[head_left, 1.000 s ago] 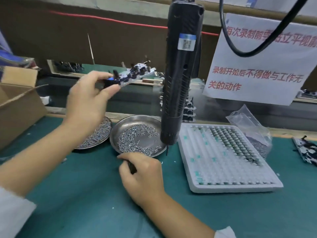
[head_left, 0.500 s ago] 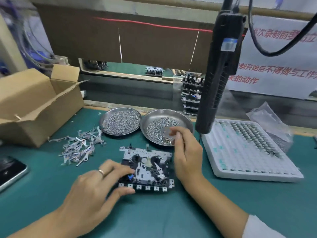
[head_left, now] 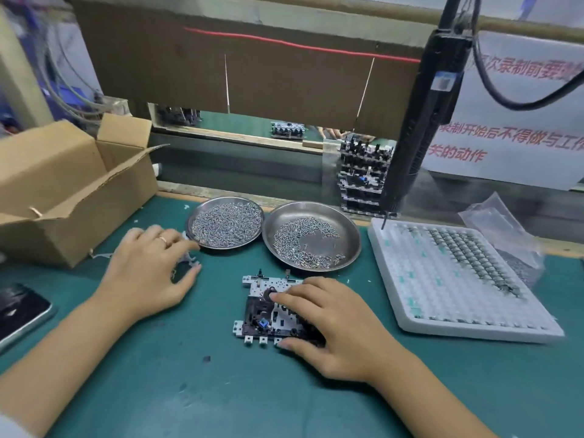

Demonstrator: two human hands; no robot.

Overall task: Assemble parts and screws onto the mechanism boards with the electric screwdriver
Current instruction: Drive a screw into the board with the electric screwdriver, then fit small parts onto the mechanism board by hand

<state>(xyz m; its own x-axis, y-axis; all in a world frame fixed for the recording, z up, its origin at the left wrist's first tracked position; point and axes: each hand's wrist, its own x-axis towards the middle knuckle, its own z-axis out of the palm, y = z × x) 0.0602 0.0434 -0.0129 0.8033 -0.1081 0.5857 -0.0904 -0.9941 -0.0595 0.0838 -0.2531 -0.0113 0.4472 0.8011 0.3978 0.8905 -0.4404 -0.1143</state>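
White-and-black mechanism board (head_left: 268,311) pinned flat on green bench (head_left: 221,390) by right hand (head_left: 335,327), fingers spread, steadying it. Left hand (head_left: 148,273) fingers loosely curled over small metal parts (head_left: 189,259); grasp cannot be told.

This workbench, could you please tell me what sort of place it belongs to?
Most likely a factory assembly station. An electric screwdriver hangs over the green mat, two metal dishes of screws sit ready, and a mechanism board lies under the right hand.

Right hand (head_left: 335,324) on mechanism board (head_left: 262,308)
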